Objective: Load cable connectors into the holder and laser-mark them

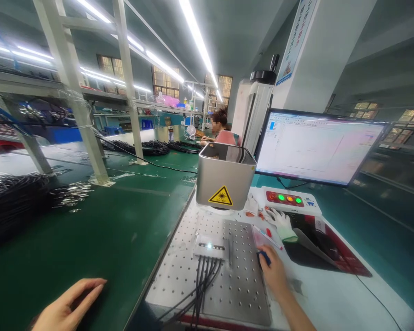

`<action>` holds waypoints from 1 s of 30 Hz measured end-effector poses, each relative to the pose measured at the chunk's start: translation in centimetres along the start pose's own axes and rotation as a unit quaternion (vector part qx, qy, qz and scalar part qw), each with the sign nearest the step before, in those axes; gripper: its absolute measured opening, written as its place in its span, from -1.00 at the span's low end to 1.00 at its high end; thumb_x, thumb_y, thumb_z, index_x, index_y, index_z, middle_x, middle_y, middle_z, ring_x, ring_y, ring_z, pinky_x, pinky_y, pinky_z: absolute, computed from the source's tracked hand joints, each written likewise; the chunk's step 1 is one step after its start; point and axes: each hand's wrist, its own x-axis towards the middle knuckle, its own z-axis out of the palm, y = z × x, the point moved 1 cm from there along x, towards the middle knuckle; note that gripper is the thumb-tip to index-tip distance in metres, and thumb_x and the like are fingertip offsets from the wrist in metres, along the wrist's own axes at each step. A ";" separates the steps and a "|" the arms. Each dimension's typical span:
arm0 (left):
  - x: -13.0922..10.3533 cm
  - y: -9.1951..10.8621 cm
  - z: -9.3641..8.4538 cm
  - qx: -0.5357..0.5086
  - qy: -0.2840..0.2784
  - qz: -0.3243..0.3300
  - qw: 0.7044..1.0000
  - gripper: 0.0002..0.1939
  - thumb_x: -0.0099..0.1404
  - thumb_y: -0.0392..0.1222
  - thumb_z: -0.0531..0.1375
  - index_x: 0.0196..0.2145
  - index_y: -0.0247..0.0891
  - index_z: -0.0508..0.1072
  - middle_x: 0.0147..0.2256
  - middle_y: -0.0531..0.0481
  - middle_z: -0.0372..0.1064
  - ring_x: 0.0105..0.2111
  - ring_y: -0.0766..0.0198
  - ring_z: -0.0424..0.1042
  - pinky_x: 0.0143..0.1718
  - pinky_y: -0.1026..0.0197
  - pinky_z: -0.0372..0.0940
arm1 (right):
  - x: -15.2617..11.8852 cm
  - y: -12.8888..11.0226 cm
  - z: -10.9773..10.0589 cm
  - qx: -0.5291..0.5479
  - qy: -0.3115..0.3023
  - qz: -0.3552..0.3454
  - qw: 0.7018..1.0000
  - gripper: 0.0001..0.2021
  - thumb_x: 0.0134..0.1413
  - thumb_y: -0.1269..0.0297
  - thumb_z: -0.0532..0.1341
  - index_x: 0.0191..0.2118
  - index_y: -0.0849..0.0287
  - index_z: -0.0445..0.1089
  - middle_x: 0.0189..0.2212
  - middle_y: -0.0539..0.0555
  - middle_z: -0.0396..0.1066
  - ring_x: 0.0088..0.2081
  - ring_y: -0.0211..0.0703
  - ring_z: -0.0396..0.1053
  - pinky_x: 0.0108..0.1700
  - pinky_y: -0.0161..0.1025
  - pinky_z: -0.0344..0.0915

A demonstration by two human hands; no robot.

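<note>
Over the green table at the lower left is my left hand, its thumb and fingertips pressed together with nothing visible between them. My right hand rests at the right edge of the perforated metal plate, its fingers closed round a small blue object. A pale fixture sits on the plate, left of my right hand, with a bright spot of light on it. Several black cables run from the fixture toward the front edge. Above and behind it stands the silver laser head with a yellow warning triangle.
Right of the plate are a pen, a white glove, a button panel and a dark mat below a monitor. Black cable coils and shelf posts stand left. A person sits behind.
</note>
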 end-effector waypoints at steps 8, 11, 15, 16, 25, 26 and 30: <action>0.2 -0.8 -0.1 -0.048 -0.019 -0.043 0.998 -0.71 0.03 0.21 0.09 -0.38 0.12 0.49 -0.26 0.28 0.46 -0.21 0.16 0.43 -0.25 0.26 0.35 | -0.1 0.7 0.2 0.000 0.001 0.006 1.000 -0.76 0.01 0.24 0.02 -0.29 0.12 0.41 -0.30 0.11 0.45 -0.24 -0.07 0.40 -0.19 -0.11 0.37; 0.2 -0.9 -0.1 -0.048 -0.002 -0.043 0.998 -0.72 0.03 0.19 0.09 -0.39 0.11 0.50 -0.27 0.26 0.46 -0.23 0.16 0.44 -0.27 0.25 0.36 | -0.1 0.8 0.2 0.000 0.001 0.008 1.000 -0.77 0.01 0.24 0.03 -0.29 0.12 0.41 -0.30 0.11 0.45 -0.24 -0.07 0.40 -0.18 -0.10 0.36; 0.3 -1.0 0.0 -0.058 -0.006 -0.041 0.997 -0.74 0.03 0.20 0.09 -0.41 0.15 0.49 -0.30 0.29 0.46 -0.23 0.16 0.45 -0.26 0.24 0.36 | -0.1 0.8 0.2 0.004 -0.001 0.008 1.000 -0.77 0.02 0.25 0.03 -0.29 0.12 0.41 -0.31 0.11 0.45 -0.24 -0.07 0.40 -0.18 -0.11 0.36; 0.3 -1.1 0.0 -0.061 -0.009 -0.041 0.997 -0.74 0.03 0.20 0.09 -0.41 0.16 0.49 -0.30 0.29 0.46 -0.23 0.16 0.45 -0.26 0.24 0.36 | -0.2 0.7 0.2 0.005 -0.001 0.007 1.000 -0.77 0.02 0.25 0.02 -0.29 0.12 0.41 -0.31 0.11 0.45 -0.24 -0.07 0.40 -0.18 -0.11 0.36; 0.1 -0.6 -0.1 -0.057 0.000 -0.026 0.998 -0.79 0.08 0.18 0.07 -0.42 0.23 0.47 -0.31 0.35 0.46 -0.25 0.17 0.45 -0.29 0.23 0.37 | -0.1 0.6 0.1 0.006 0.001 0.007 1.000 -0.76 0.03 0.25 0.02 -0.28 0.13 0.40 -0.31 0.11 0.44 -0.25 -0.07 0.40 -0.20 -0.11 0.36; 0.1 -0.7 -0.1 -0.058 0.000 -0.025 0.998 -0.79 0.09 0.18 0.07 -0.41 0.22 0.47 -0.31 0.34 0.46 -0.25 0.16 0.45 -0.29 0.23 0.37 | -0.1 0.6 0.2 0.005 0.000 0.006 1.000 -0.76 0.03 0.25 0.02 -0.28 0.13 0.40 -0.31 0.11 0.44 -0.25 -0.08 0.40 -0.20 -0.12 0.36; 0.2 -1.2 0.2 -0.050 0.000 -0.027 0.998 -0.78 0.09 0.19 0.07 -0.40 0.20 0.46 -0.30 0.32 0.46 -0.26 0.16 0.45 -0.31 0.23 0.37 | -0.1 0.7 0.2 0.001 0.002 0.003 1.000 -0.76 0.03 0.25 0.01 -0.29 0.13 0.40 -0.32 0.11 0.44 -0.25 -0.08 0.40 -0.21 -0.13 0.37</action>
